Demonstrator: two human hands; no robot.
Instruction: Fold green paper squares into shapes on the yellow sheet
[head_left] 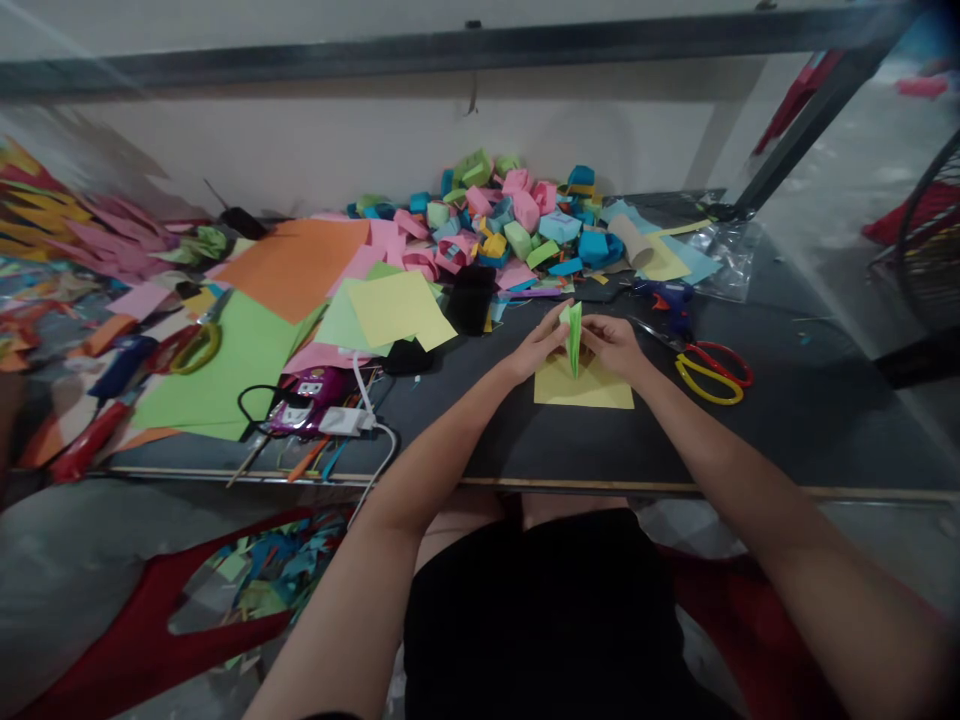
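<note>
Between my two hands stands a folded piece of green paper [574, 340], held upright over the table. My left hand [544, 342] pinches it from the left, fingers closed around its edge. From the right, my right hand [609, 345] grips the same paper, its fingertips partly hidden behind the folds. Under both hands a yellow sheet of paper [585, 390] lies flat on the dark table. Just right of my right hand are scissors [712, 372] with red and yellow handles, and behind them a blue glue gun [667, 296].
A heap of small folded colored paper pieces [517, 215] lies at the back. To the left are orange sheets [300, 262], green sheets [217, 375], a purple power strip [309, 400] with cables, and another pair of scissors [196, 348]. A cardboard tube [631, 240] lies at the back right.
</note>
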